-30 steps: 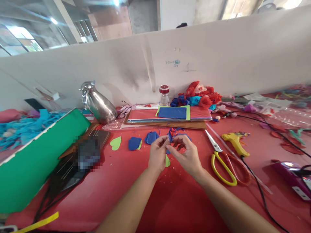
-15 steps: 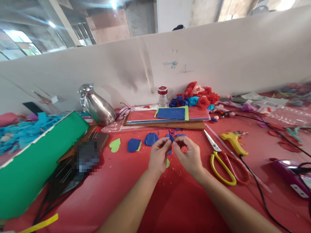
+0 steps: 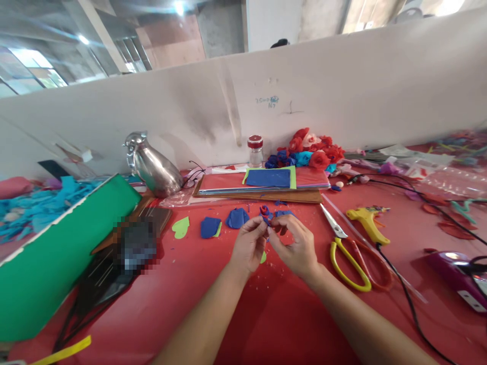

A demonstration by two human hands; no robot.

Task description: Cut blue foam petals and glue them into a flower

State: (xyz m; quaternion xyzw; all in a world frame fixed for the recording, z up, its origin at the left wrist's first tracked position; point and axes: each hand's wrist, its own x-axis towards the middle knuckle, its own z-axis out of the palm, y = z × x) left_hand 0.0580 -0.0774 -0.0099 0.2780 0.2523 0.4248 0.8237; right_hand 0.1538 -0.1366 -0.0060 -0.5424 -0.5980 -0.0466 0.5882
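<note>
Between my two hands is a small paper flower (image 3: pixel 265 212), blue outside with a red rolled centre. My left hand (image 3: pixel 249 243) pinches its base between thumb and fingers. From the other side, my right hand (image 3: pixel 294 243) has its thumb and fingertips closed on the lower blue part. Beyond and left of the hands lie blue petal pieces (image 3: pixel 237 218), another blue stack (image 3: pixel 210 227) with green showing under it, and a light-green heart-shaped piece (image 3: pixel 180 227). A green scrap (image 3: pixel 263 257) shows partly behind my left hand.
Scissors (image 3: pixel 350 258) and a yellow glue gun (image 3: pixel 369 223) with a black cord lie right. Behind are stacked sheets (image 3: pixel 220 183), a jar (image 3: pixel 255 152), finished flowers (image 3: pixel 317 152) and a steel jug (image 3: pixel 154 165). A green box (image 3: pixel 68 258) stands left; a purple device (image 3: pixel 454 279) sits far right.
The flower has turned and tipped in my fingers, so its red centre shows more. My right fingers have shifted slightly lower on it. The things on the table have stayed put.
</note>
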